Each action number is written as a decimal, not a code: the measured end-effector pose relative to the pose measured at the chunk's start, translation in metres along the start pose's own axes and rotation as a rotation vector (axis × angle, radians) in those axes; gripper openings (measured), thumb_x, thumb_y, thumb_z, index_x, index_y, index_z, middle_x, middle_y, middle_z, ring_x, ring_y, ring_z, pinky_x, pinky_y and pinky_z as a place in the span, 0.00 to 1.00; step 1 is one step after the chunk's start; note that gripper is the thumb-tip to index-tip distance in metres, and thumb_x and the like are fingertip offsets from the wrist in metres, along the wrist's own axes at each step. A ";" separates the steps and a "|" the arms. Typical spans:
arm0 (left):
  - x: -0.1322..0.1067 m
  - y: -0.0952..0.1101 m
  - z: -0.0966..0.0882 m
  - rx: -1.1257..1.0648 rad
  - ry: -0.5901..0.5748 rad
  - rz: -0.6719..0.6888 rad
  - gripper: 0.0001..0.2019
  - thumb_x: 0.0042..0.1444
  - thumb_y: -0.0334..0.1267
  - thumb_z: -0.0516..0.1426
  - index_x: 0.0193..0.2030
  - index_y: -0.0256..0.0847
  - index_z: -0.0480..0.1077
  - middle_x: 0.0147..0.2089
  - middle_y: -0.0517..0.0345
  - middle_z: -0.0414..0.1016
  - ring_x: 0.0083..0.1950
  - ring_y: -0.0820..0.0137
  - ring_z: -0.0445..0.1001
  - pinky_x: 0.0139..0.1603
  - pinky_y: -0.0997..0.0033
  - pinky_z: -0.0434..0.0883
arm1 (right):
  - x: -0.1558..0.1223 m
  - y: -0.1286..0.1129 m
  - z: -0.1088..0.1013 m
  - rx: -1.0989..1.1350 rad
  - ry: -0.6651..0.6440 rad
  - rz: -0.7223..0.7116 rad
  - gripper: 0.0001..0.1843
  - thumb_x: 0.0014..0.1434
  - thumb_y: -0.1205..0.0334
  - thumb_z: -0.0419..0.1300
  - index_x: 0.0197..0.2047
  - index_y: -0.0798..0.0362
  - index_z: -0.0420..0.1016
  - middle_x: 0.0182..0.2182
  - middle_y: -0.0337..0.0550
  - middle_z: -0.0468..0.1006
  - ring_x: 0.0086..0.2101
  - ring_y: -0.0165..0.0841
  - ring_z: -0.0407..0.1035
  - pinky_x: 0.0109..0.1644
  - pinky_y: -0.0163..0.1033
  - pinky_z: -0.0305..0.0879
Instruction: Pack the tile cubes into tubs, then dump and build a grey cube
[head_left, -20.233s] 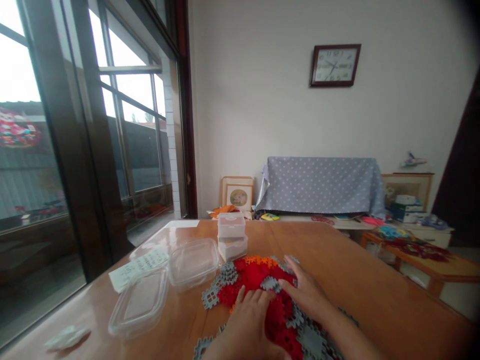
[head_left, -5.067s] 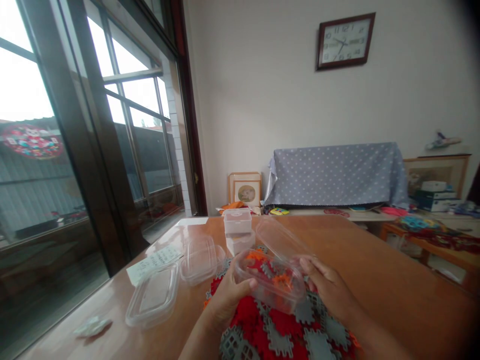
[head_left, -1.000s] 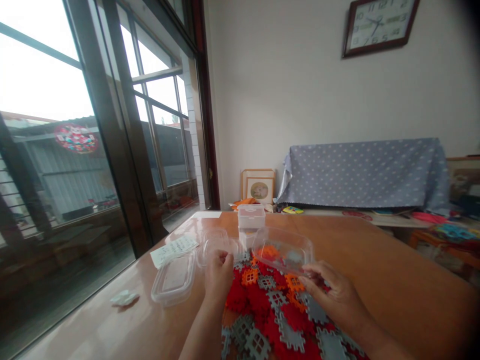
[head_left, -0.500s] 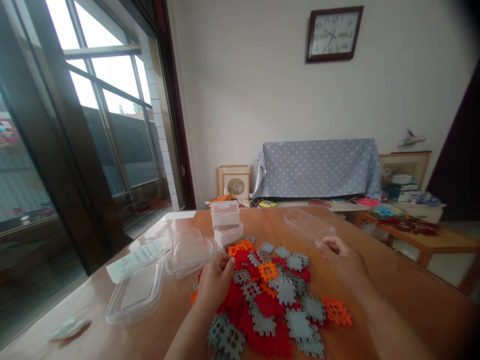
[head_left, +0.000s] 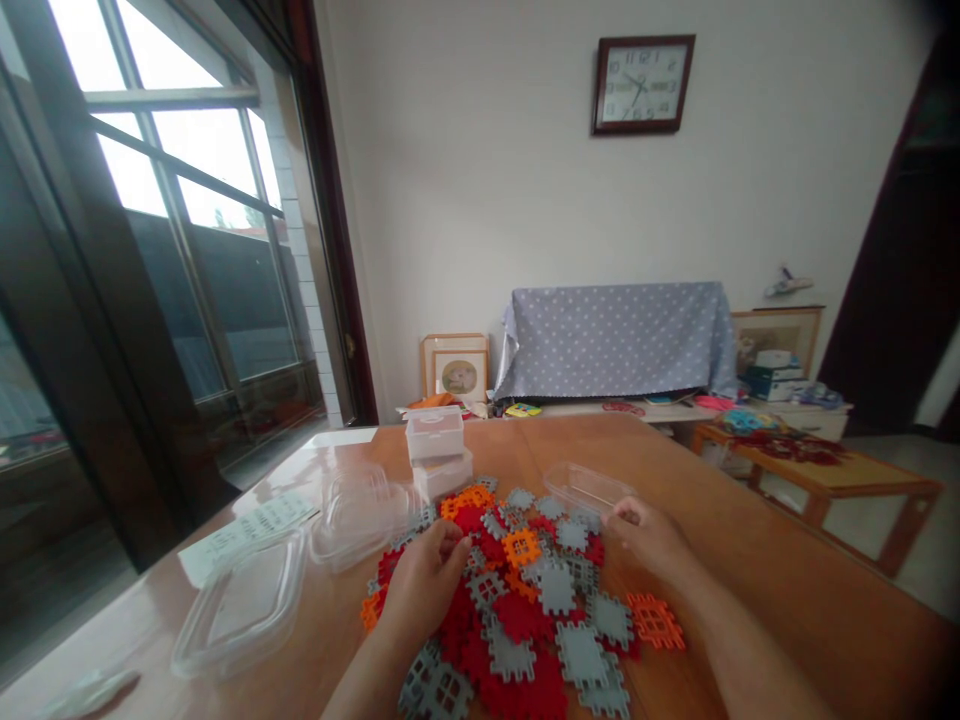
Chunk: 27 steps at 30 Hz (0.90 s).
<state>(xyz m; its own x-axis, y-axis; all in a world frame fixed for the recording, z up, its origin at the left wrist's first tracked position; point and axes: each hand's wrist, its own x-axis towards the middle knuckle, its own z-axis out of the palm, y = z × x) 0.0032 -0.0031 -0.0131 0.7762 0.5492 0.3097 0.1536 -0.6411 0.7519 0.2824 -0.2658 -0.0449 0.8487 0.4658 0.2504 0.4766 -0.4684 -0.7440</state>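
Loose interlocking plastic tiles in red, grey and orange lie in a heap (head_left: 510, 658) in front of me. My left hand (head_left: 429, 578) hovers over the left side of this heap, thumb and fingertips drawn together. Whatever may be between them is too small or hidden to see. To the right, my right hand (head_left: 646, 532) has its fingers closed at the near right edge of a long clear plastic container (head_left: 574, 484), which lies behind the heap. An orange window tile (head_left: 655, 621) sits apart, below that hand.
Left of the heap are clear plastic containers (head_left: 352, 520), a shallow clear tray or lid (head_left: 241, 612) and a sheet with writing (head_left: 247, 535). Stacked white translucent boxes (head_left: 436, 436) stand behind the heap. A crumpled wrapper (head_left: 90, 692) lies at the near left.
The long clear container has come nearer to me and the heap, together with my right hand. My left hand stays over the heap, slightly lower. The camera view has turned a little to the right.
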 end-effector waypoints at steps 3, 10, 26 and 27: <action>0.000 0.001 0.001 -0.018 -0.011 -0.004 0.12 0.65 0.48 0.54 0.39 0.42 0.70 0.34 0.58 0.77 0.35 0.67 0.75 0.36 0.71 0.61 | 0.001 0.000 0.001 0.040 -0.016 -0.019 0.17 0.58 0.43 0.58 0.31 0.49 0.73 0.23 0.35 0.75 0.27 0.33 0.69 0.31 0.36 0.59; -0.002 0.001 0.003 0.010 0.007 0.002 0.10 0.65 0.46 0.54 0.38 0.43 0.70 0.31 0.60 0.76 0.33 0.69 0.72 0.33 0.72 0.59 | 0.000 -0.008 0.011 0.210 -0.049 -0.087 0.18 0.57 0.42 0.61 0.34 0.49 0.73 0.27 0.34 0.74 0.29 0.33 0.68 0.35 0.37 0.62; -0.005 0.024 -0.010 -0.702 0.027 -0.309 0.28 0.59 0.62 0.58 0.55 0.41 0.69 0.45 0.53 0.77 0.33 0.70 0.75 0.30 0.73 0.65 | -0.050 -0.091 0.031 0.342 -0.369 -0.268 0.15 0.60 0.45 0.63 0.36 0.49 0.77 0.29 0.37 0.73 0.31 0.34 0.66 0.35 0.35 0.64; -0.006 0.025 -0.012 -0.744 0.019 -0.330 0.27 0.58 0.61 0.59 0.53 0.41 0.70 0.44 0.53 0.77 0.32 0.71 0.75 0.28 0.74 0.65 | -0.054 -0.096 0.034 0.324 -0.381 -0.287 0.15 0.60 0.45 0.63 0.36 0.49 0.77 0.29 0.37 0.73 0.31 0.34 0.66 0.35 0.35 0.64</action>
<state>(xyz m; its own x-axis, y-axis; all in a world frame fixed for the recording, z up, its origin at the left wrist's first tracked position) -0.0049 -0.0155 0.0110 0.7501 0.6613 0.0090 -0.0788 0.0758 0.9940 0.1830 -0.2203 -0.0081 0.5245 0.8062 0.2738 0.5301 -0.0577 -0.8460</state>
